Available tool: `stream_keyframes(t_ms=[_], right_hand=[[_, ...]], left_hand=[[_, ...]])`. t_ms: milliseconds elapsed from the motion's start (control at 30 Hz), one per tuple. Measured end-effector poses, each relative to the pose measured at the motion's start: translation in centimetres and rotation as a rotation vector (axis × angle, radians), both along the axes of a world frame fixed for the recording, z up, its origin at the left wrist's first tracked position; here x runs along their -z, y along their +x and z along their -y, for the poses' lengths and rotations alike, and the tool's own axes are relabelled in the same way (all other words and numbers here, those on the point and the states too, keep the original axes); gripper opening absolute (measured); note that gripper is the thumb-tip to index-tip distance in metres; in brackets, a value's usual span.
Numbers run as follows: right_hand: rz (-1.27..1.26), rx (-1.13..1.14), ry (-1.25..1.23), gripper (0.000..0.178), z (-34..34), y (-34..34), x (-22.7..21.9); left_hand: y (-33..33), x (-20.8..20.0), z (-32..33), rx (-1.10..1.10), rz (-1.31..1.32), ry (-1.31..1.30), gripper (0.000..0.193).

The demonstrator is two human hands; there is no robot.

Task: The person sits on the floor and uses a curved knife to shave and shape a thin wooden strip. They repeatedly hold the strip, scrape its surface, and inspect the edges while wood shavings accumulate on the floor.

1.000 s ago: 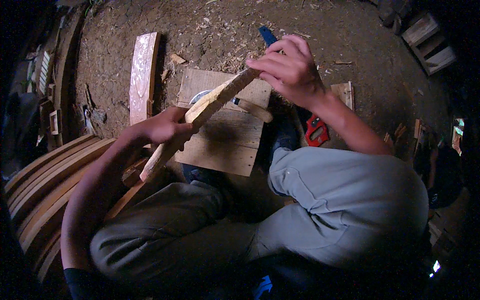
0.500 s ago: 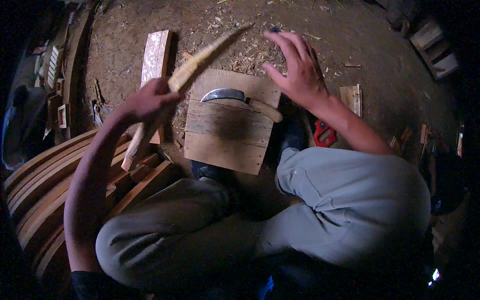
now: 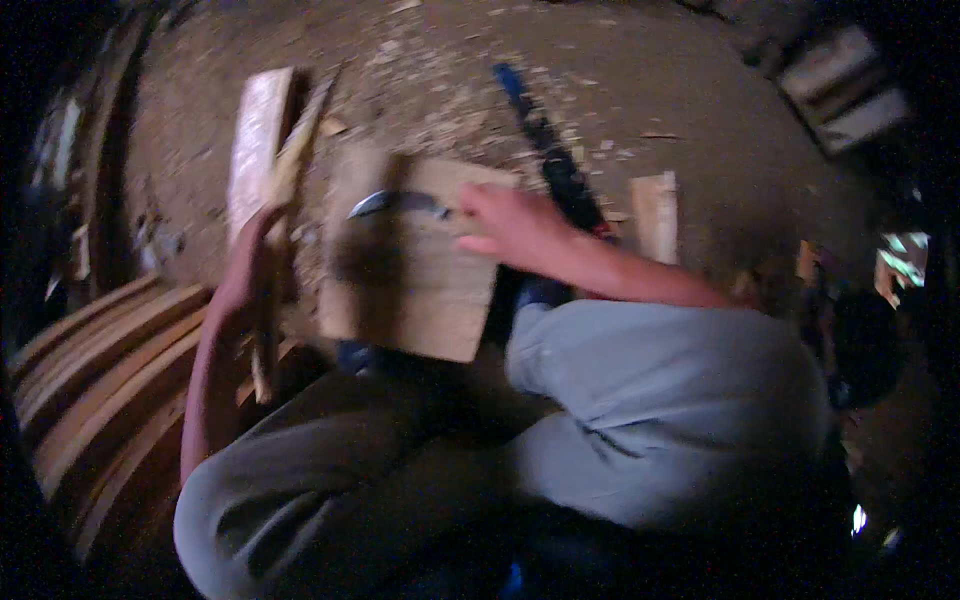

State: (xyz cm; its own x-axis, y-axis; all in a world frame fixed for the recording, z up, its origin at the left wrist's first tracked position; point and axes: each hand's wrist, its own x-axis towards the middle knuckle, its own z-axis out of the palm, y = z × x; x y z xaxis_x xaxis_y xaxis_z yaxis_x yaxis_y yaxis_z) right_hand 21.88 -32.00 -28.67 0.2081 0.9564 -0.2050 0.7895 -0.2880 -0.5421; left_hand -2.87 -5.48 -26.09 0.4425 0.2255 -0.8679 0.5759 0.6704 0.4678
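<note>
My left hand (image 3: 262, 232) is closed around a long, pale, tapered wooden stick (image 3: 290, 160), which stands nearly upright in the view at the left of the board. A curved-blade knife (image 3: 385, 203) lies on a square wooden board (image 3: 420, 325), its blade pointing left. Over the knife's handle end is my right hand (image 3: 510, 222), its thumb and fingers on either side of where the handle lies. The handle is covered by the hand. Motion blur hides whether the fingers grip it.
A pale plank (image 3: 258, 140) lies beyond my left hand. Past my right forearm is a long dark tool with a blue tip (image 3: 550, 145), and a short wood block (image 3: 655, 215) beside it. Several timber strips (image 3: 110, 350) are stacked at left. Wood shavings (image 3: 430, 85) litter the ground.
My right hand has come down and left from the air onto the knife's handle. My left hand has swung the stick leftward, off the board's upper edge, to a steeper angle. The whole view has shifted.
</note>
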Motion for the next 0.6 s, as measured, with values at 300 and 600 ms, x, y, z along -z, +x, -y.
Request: stream_keyframes(t_ms=[300, 600], right_hand=[[-0.088, 0.141, -0.122, 0.032, 0.9, 1.5, -0.5], [-0.366, 0.494, 0.103, 0.025, -1.0, 5.5, -2.6]], left_hand=[[-0.7, 3.3, 4.1, 0.273, 0.147, 0.369, 0.036], [-2.8, 3.1, 3.6, 0.316, 0.176, 0.447, 0.036]])
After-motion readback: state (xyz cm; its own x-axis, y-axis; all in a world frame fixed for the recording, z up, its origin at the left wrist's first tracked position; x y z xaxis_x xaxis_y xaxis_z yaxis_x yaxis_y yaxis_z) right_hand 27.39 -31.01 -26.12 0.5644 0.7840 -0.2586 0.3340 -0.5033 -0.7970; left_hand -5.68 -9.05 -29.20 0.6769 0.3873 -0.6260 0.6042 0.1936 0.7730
